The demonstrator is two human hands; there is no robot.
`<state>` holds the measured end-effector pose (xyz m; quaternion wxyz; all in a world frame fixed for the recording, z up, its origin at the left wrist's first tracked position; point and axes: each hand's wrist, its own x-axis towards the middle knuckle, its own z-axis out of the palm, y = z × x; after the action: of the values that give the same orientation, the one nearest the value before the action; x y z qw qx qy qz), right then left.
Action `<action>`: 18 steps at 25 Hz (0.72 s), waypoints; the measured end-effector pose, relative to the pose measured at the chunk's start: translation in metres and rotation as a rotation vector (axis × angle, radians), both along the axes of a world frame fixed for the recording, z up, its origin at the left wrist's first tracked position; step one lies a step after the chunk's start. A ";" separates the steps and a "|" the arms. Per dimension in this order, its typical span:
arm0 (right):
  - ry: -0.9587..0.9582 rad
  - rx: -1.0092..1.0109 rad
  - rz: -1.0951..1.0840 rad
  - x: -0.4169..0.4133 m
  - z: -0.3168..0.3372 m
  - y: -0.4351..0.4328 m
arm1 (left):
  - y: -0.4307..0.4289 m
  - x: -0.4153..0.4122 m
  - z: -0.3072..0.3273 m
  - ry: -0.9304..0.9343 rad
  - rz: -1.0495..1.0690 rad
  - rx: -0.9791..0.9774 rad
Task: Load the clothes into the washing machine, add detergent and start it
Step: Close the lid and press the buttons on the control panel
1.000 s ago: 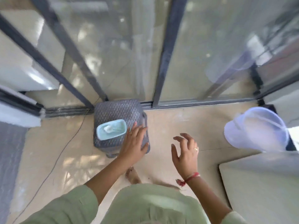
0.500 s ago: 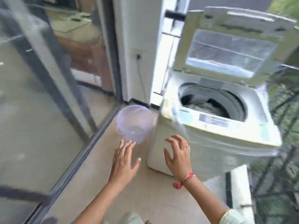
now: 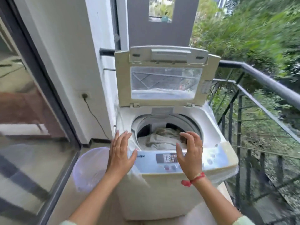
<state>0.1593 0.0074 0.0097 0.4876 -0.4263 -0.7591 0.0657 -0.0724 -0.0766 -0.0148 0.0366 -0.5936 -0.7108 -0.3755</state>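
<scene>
Clothes (image 3: 162, 140): one pale, crumpled heap inside the drum, visible through the top opening; separate pieces cannot be counted.
Washing machine (image 3: 162, 192): one top-loader on a balcony floor, standing against the wall.
Lid (image 3: 165, 59): one, raised upright at the back.
Control panel (image 3: 168, 158): one, along the front edge; buttons too blurred to count.
Left hand (image 3: 120, 153): fingers straight and spread wide, holding nothing, over the machine's front left corner; contact cannot be told.
Right hand (image 3: 190, 155): fingers spread and lightly bent, holding nothing, above the panel and the drum's front rim.
Step (judgement): loading looks done; detergent comes next.
Next move (judgement): no detergent is in view, so it must be fetched, dosed into the drum or dispenser, then the lid lowered and the start button pressed.
Plastic tub (image 3: 90, 168): one, translucent, on the floor just beside the machine's left side.
Plug (image 3: 84, 95): one, in the wall socket, cord trailing down.
Railing (image 3: 267, 82): one, dark metal, right of the machine.
</scene>
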 end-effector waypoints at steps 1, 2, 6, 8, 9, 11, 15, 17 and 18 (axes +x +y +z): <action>-0.008 0.025 -0.008 -0.003 0.006 0.018 | 0.021 -0.007 0.010 0.011 -0.006 0.013; -0.016 0.054 -0.017 -0.007 0.014 0.039 | 0.045 -0.016 0.022 0.029 -0.006 0.031; -0.026 0.128 -0.051 -0.030 0.051 0.121 | 0.132 -0.048 0.078 0.128 -0.019 0.132; -0.048 0.186 -0.082 -0.042 0.073 0.160 | 0.172 -0.060 0.111 0.161 -0.035 0.184; -0.055 0.215 -0.098 -0.047 0.085 0.178 | 0.188 -0.064 0.125 0.173 -0.039 0.205; -0.074 0.250 -0.121 -0.057 0.105 0.208 | 0.217 -0.074 0.151 0.205 -0.036 0.230; -0.120 0.299 -0.146 -0.075 0.148 0.265 | 0.263 -0.095 0.197 0.280 -0.009 0.288; -0.142 0.300 -0.170 -0.084 0.166 0.291 | 0.282 -0.105 0.212 0.291 -0.017 0.307; -0.165 0.294 -0.181 -0.088 0.172 0.302 | 0.291 -0.110 0.217 0.272 -0.032 0.303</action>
<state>0.0708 0.3090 0.1817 0.4847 -0.4210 -0.7565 -0.1249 -0.1822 0.2145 0.2025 0.2152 -0.6378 -0.6251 -0.3951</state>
